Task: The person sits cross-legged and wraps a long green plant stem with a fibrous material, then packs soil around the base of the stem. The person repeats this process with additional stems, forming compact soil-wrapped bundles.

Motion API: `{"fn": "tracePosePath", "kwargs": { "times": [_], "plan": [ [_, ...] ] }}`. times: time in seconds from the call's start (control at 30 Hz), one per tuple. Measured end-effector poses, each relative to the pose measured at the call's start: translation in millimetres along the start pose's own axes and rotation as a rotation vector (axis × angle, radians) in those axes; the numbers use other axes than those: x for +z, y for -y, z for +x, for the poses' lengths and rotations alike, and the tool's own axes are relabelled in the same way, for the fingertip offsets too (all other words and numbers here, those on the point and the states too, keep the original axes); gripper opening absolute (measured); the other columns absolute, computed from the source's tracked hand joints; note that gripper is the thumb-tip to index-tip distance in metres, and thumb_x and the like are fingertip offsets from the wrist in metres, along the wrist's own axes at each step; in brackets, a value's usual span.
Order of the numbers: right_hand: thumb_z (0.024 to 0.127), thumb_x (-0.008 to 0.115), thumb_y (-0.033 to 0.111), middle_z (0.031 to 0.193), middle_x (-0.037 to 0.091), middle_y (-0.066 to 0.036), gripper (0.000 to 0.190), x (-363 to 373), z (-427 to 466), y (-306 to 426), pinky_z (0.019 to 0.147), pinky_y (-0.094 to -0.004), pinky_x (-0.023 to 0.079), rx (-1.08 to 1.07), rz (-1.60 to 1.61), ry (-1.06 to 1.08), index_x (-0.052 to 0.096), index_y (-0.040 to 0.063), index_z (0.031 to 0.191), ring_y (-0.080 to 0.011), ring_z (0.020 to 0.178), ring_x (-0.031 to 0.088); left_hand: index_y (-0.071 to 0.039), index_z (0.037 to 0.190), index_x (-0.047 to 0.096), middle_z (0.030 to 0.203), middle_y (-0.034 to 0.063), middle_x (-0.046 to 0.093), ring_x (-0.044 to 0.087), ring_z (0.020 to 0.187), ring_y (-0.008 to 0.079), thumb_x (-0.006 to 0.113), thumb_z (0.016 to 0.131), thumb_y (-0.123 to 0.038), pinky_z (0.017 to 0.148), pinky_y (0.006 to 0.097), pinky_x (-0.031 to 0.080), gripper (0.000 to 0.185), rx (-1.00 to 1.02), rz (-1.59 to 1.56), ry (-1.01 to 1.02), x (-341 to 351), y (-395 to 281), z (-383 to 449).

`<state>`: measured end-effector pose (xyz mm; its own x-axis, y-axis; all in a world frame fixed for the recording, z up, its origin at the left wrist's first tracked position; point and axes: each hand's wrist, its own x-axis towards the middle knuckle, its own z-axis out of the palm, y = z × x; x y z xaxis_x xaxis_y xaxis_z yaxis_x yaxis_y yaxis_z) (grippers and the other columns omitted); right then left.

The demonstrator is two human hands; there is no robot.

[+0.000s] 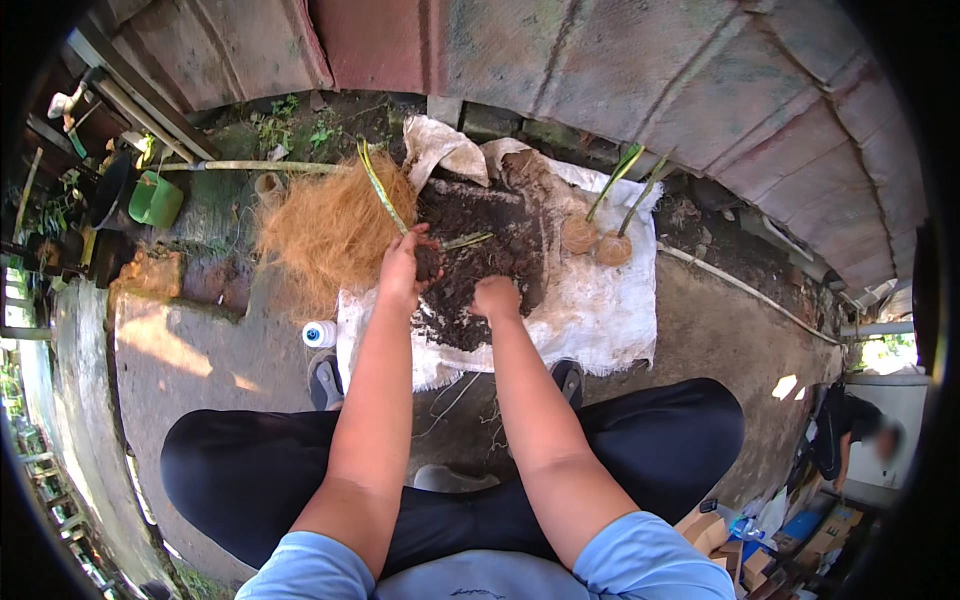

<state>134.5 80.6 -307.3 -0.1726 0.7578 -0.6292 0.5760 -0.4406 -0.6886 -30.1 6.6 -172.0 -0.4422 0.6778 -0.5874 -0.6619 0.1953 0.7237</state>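
Observation:
My left hand (400,264) holds a dark ball of soil (427,264) with a variegated snake plant leaf (381,187) rising from it. A second, shorter leaf (468,240) points right from beside the fingers, over the heap of dark soil (480,206). Low on that heap is my right hand (496,297), fingers curled inward; whether soil is inside them is hidden. The soil lies on a white woven sack (611,319). To its right on the sack sit two fibre-wrapped root balls, one (579,234) behind the other (614,249), each with upright leaves.
Loose brown coconut fibre (330,217) is piled left of the soil. A white thread spool (319,334) stands by my left foot. A green plastic container (156,199) is farther left. Corrugated metal sheeting (510,60) borders the far side. Another person (847,431) bends near cardboard boxes at right.

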Motion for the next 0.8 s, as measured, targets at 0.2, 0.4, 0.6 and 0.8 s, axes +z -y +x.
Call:
{"fn": "tracePosePath", "kwargs": {
  "times": [0.2,0.4,0.6,0.8],
  "plan": [
    [0.086,0.056,0.001,0.099,0.075,-0.016,0.027,38.2,-4.0,-41.7,0.089,-0.0399,0.056,-0.245,-0.133,-0.185,0.075,0.004,0.105,-0.0317,0.097,0.072,-0.013,0.125,0.058,0.096,0.0075,0.065,0.064,0.076,0.0189,0.052,0.102,-0.03,0.06,0.0349,0.057,0.029,-0.003,-0.04,-0.016,-17.5,3.6,12.3],
    [0.082,0.059,-0.005,0.127,0.062,-0.018,0.034,34.0,6.2,-25.6,0.102,-0.043,0.047,-0.375,-0.132,-0.362,0.064,0.002,0.115,-0.0362,0.117,0.059,-0.013,0.126,0.058,0.099,0.0086,0.064,0.064,0.077,0.0199,0.053,0.103,-0.031,0.061,0.0351,0.057,0.03,-0.023,-0.04,-0.027,-21.1,4.1,19.8],
    [0.075,0.08,0.02,0.147,0.042,-0.022,0.078,48.0,-32.0,-19.8,0.116,-0.0553,0.03,-0.572,-0.426,-0.348,0.043,0.004,0.143,-0.0418,0.142,0.035,-0.012,0.127,0.058,0.102,0.0093,0.063,0.064,0.079,0.0209,0.052,0.104,-0.033,0.065,0.0372,0.057,0.031,-0.033,-0.045,-0.04,-24.2,6.9,22.2],
    [0.08,0.078,0.026,0.147,0.042,-0.017,0.064,50.6,-47.2,-38.5,0.113,-0.0521,0.032,-0.506,-0.586,-0.214,0.052,0.007,0.136,-0.0368,0.139,0.037,-0.014,0.121,0.06,0.097,0.0064,0.065,0.063,0.078,0.017,0.055,0.103,-0.031,0.062,0.0352,0.057,0.026,-0.035,-0.06,-0.031,-23.1,5.8,19.0]
  ]
}}
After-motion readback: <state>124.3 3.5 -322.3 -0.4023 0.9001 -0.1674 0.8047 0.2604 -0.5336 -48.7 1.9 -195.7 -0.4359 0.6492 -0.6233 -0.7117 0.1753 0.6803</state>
